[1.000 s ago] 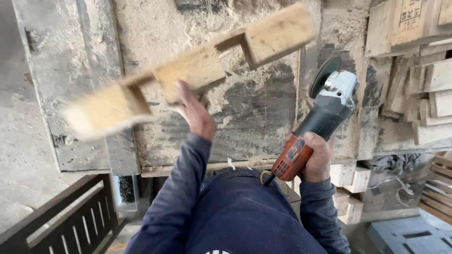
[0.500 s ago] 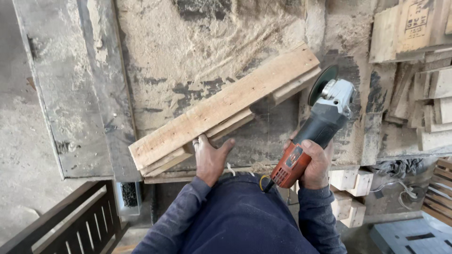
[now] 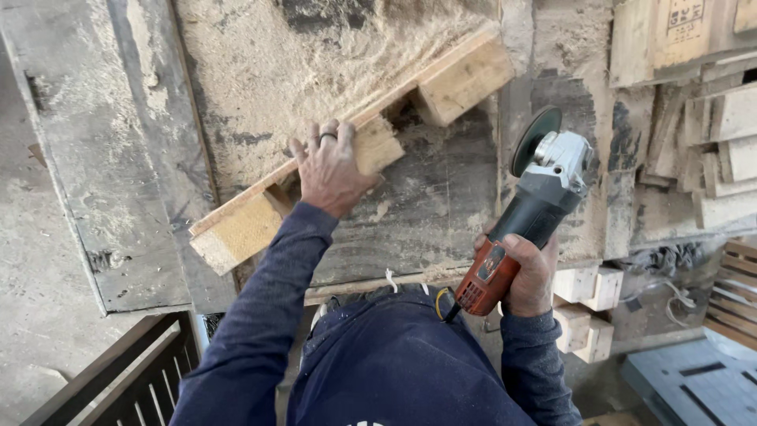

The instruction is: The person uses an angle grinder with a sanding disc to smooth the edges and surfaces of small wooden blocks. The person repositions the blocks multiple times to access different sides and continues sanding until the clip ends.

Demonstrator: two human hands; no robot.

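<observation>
A: Gripping the pale wooden pallet piece, a long board with three square blocks fixed to it, our left hand lies spread over the middle block with the fingers curled over the board's edge, so the piece is pinned on its side on the dusty grey workbench top

B: And our right hand is wrapped tight round the orange and black body of the angle grinder. Its dark disc is up off the wood, well to the right of the left hand and just beyond the far block

A: So we judge the grinding on this face has not started; the block faces look rough and pale, and we cannot tell whether the disc is turning

B: Thick sawdust lies beyond the left hand, which suggests plenty of sanding already done on this bench

A: Around us: a stack of rough wooden boards to the right of the grinder, small pale wood blocks below the right hand, and a dark slatted frame down by our left elbow

B: What could get in the way is the grinder's cord trailing at our waist, and the left hand's fingers sitting near where the disc would work
</observation>
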